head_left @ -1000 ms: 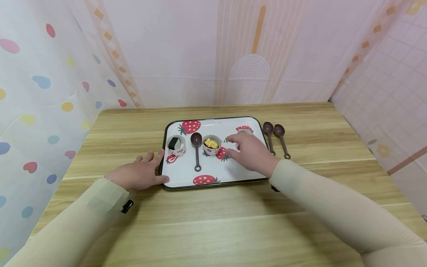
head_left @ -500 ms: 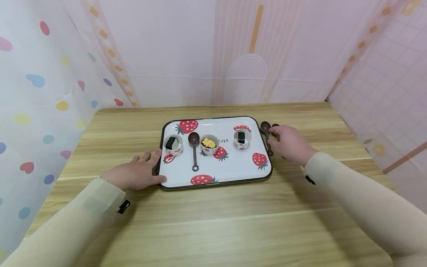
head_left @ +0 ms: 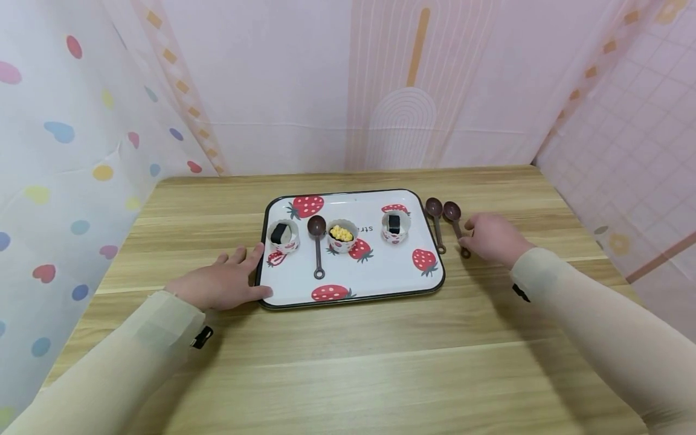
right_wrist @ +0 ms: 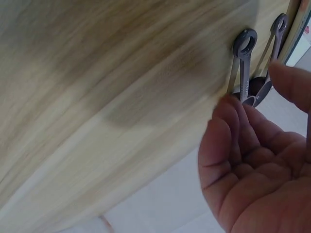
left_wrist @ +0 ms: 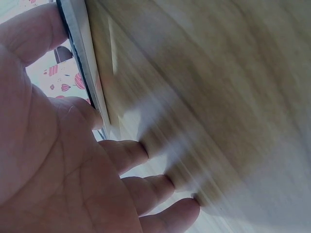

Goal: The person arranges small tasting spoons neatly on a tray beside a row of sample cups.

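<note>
My left hand [head_left: 217, 284] rests with fingers spread at the left edge of a white strawberry-print tray [head_left: 293, 287]; its thumb lies over the rim, the other fingers on the table side. My right hand [head_left: 495, 238] hovers by the handle of the rightmost brown measuring spoon [head_left: 452, 211], its fingers loosely curled and the thumb apart from them in the right wrist view. Another brown measuring spoon [head_left: 434, 207] lies just left of it, along the tray's right edge. On the tray lies a third brown measuring spoon [head_left: 317, 225], between two paper cups.
The left paper cup [head_left: 290, 246] and the right paper cup [head_left: 395, 237] hold black-banded sushi pieces. A middle paper cup [head_left: 342, 246] holds one topped with yellow bits. Patterned curtains [head_left: 304, 78] border the wooden table [head_left: 348, 374] behind and at the sides.
My right hand has moved right, off the tray's right side, past the first spoon to the rightmost one. The left hand has stayed at the tray's edge.
</note>
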The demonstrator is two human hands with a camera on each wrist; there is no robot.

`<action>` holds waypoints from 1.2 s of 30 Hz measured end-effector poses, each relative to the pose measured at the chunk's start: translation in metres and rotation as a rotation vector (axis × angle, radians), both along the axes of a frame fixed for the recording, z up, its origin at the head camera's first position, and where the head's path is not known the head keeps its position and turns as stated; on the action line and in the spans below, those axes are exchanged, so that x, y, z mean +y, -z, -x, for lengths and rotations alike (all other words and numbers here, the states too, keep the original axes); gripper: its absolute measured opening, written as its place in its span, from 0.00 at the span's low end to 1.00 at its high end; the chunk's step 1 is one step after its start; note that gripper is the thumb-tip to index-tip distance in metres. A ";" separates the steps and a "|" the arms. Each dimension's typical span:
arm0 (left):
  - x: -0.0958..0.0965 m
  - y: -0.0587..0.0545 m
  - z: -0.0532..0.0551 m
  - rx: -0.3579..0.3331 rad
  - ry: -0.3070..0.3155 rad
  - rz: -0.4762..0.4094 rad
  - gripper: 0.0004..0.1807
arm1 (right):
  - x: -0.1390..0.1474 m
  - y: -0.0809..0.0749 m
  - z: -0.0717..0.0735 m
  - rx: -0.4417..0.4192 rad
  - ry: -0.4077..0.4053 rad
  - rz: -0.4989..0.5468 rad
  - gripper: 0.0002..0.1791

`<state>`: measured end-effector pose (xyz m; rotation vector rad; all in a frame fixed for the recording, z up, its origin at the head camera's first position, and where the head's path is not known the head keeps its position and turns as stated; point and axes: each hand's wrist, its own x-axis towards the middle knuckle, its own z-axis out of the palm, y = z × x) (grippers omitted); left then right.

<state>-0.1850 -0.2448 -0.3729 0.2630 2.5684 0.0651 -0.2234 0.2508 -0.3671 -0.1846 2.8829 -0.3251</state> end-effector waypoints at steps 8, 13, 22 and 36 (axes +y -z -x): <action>0.000 -0.002 -0.001 -0.003 -0.006 -0.008 0.63 | 0.005 0.001 0.000 -0.106 -0.006 -0.023 0.17; 0.000 -0.004 -0.002 -0.005 -0.006 -0.010 0.63 | 0.001 0.005 0.000 -0.103 -0.002 -0.026 0.17; 0.000 -0.001 -0.001 -0.002 -0.006 -0.009 0.64 | -0.004 0.004 0.000 -0.108 0.020 -0.025 0.13; -0.001 0.002 -0.001 0.016 0.011 -0.008 0.62 | -0.001 0.009 0.002 -0.132 0.032 -0.002 0.18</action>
